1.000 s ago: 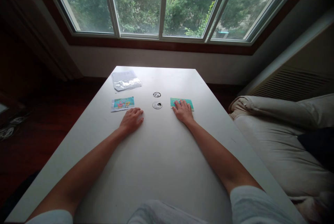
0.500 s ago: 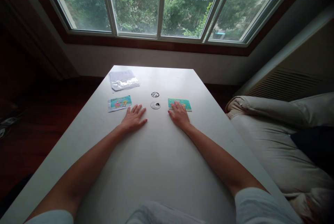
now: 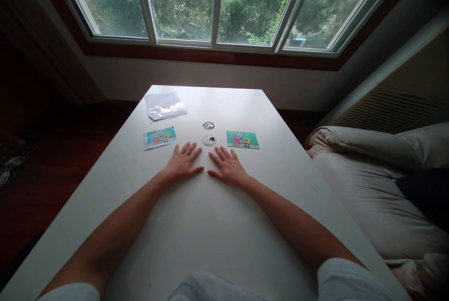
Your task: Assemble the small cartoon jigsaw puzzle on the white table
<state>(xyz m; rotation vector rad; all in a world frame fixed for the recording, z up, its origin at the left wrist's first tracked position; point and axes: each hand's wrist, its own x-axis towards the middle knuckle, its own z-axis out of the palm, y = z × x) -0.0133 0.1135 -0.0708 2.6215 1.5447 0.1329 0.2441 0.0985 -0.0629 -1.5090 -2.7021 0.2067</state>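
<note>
My left hand [image 3: 183,162] lies flat on the white table [image 3: 203,226] with its fingers spread. Beside it, my right hand [image 3: 227,167] rests palm down, fingers apart, holding nothing. Beyond my left fingertips is a printed cartoon sheet [image 3: 160,137] with a white border. A colourful cartoon puzzle [image 3: 242,139] lies past my right hand, apart from it. Between the two pictures, a round black-and-white piece [image 3: 208,140] sits just beyond my fingertips. Behind that one is a smaller round black-and-white piece [image 3: 208,125].
A clear plastic bag [image 3: 166,106] with white paper lies at the table's far left corner. A beige sofa [image 3: 354,188] stands along the right side. The window [image 3: 213,6] and its wall are past the table's far edge.
My right hand has come off the cartoon puzzle and moved left and nearer to me, down onto the table. My left hand has shifted slightly right.
</note>
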